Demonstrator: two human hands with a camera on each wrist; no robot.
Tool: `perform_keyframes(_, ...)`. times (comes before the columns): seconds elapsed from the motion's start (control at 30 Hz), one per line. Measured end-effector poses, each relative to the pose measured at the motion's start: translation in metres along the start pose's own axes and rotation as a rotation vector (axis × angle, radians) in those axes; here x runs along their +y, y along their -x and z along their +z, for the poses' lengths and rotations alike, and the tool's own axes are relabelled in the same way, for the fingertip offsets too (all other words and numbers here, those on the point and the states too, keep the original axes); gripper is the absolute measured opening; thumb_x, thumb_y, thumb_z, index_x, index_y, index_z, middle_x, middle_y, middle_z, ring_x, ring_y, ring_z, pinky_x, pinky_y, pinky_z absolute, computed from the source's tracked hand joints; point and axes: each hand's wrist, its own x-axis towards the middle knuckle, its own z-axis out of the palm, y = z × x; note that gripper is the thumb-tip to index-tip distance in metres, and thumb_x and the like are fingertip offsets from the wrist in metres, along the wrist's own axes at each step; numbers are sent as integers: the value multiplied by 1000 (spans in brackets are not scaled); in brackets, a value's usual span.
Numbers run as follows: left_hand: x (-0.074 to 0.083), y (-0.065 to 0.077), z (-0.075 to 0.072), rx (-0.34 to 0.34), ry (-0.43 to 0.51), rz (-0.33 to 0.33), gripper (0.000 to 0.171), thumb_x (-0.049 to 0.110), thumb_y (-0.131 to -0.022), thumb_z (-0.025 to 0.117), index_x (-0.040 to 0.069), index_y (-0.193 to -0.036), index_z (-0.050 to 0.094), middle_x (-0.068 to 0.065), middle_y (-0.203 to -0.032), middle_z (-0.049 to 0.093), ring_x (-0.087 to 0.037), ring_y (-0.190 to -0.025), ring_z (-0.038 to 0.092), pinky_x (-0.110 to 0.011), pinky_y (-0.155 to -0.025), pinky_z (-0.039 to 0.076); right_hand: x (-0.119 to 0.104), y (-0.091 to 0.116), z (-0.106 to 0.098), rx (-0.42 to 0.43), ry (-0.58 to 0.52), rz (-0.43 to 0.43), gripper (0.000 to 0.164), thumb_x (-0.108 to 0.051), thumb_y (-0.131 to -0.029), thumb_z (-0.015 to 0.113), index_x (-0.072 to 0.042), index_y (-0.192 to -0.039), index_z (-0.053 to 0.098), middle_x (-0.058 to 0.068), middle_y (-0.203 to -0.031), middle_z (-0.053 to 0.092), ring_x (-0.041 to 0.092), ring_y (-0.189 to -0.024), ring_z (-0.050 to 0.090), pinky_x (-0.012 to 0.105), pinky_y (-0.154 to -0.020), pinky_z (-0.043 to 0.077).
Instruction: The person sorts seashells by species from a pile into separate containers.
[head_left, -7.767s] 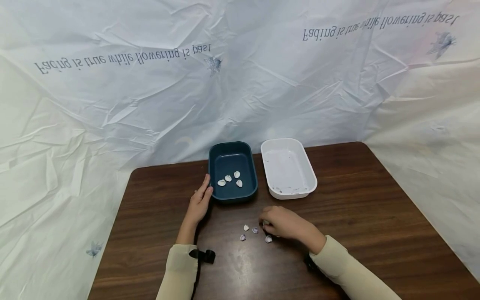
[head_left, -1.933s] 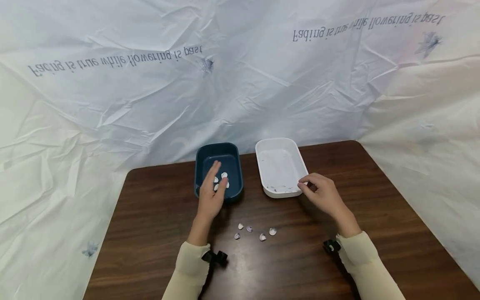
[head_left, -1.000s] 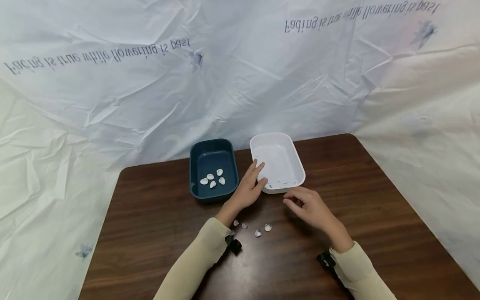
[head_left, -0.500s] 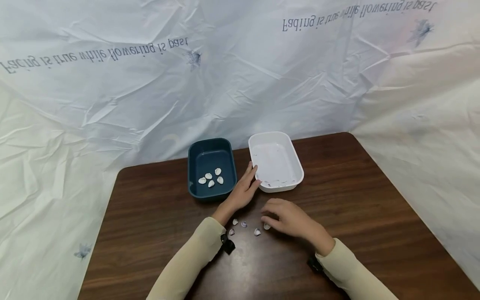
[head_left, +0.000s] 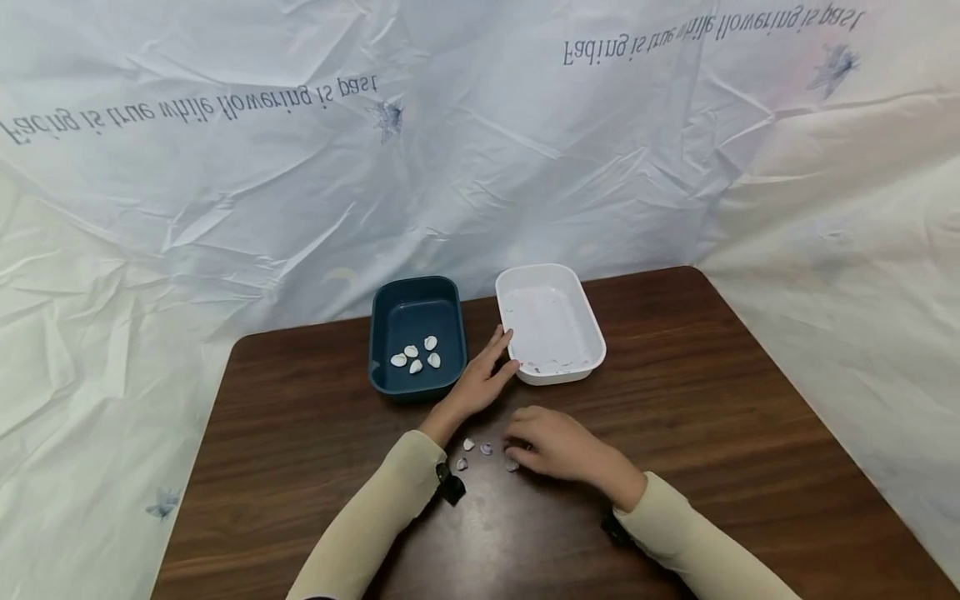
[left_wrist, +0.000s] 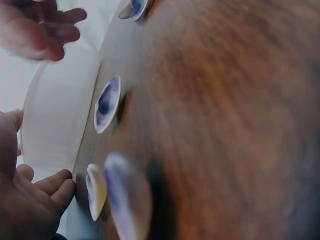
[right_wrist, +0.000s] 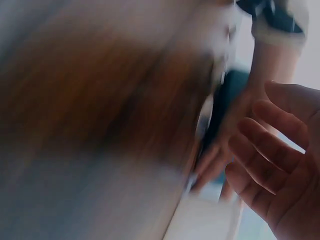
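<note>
In the head view my left hand (head_left: 480,387) rests its straight fingers against the near-left corner of a white tray (head_left: 592,358). My right hand (head_left: 558,446) is low over the table, fingers loosely bent above a seashell (head_left: 512,465). Its fingers are apart with nothing between them in the right wrist view. Small purple-and-white seashells lie loose between the hands, among them a shell (head_left: 468,444) and a purplish shell (head_left: 486,448). Up close, the left wrist view shows a shell with a dark purple inside (left_wrist: 107,105). The right hand hides part of the group.
A dark blue tray (head_left: 378,350) stands left of the white one, with several white shells (head_left: 416,367) in it. Dark specks mark the white tray's near end. Behind the wooden table (head_left: 300,433) hangs a pale printed sheet (head_left: 465,167).
Since 1.9 seconds ago, my left hand has gone from over the blue tray to the white tray. My right hand has come from the white tray's rim down and left over the loose shells.
</note>
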Motion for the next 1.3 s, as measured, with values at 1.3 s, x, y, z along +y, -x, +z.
perform_keyframes(1.3,0,2,0,-6,3,2,70,39,-114,48,13,-171,18,-7,-177,7,-22,-161,14,-53,-126,24,-33,-58,34,-279,333,-196,14,-17,-102,71,-17,-89,78,-1,-93,68,10,-80,63,23,-68,53)
